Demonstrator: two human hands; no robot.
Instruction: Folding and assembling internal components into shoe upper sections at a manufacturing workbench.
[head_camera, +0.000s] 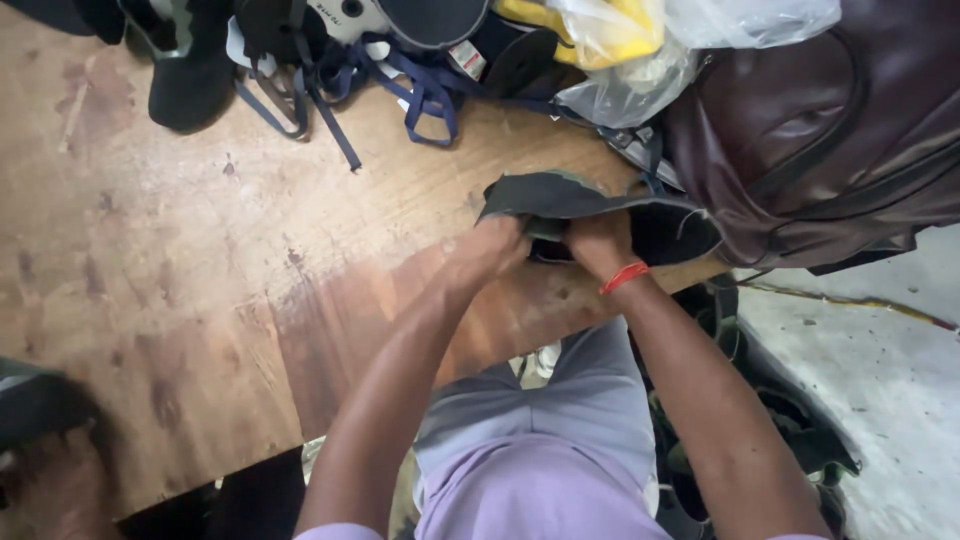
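My left hand (487, 250) and my right hand (598, 243) meet at the near edge of a wooden table (200, 260). Both grip a flat black fabric piece (560, 197) with a grey-green edge, which lies on the table and is folded over my fingers. A red thread band (624, 276) circles my right wrist. The fingertips of both hands are hidden under the fabric. The piece lies against a dark brown leather bag (820, 130) on the right.
Black shoe parts and blue straps (330, 70) are piled at the table's far side. Clear and yellow plastic bags (620, 50) rest by the brown bag. More dark material (760, 420) lies beside my right leg on the grey floor. A dark object (35, 400) sits at the left edge.
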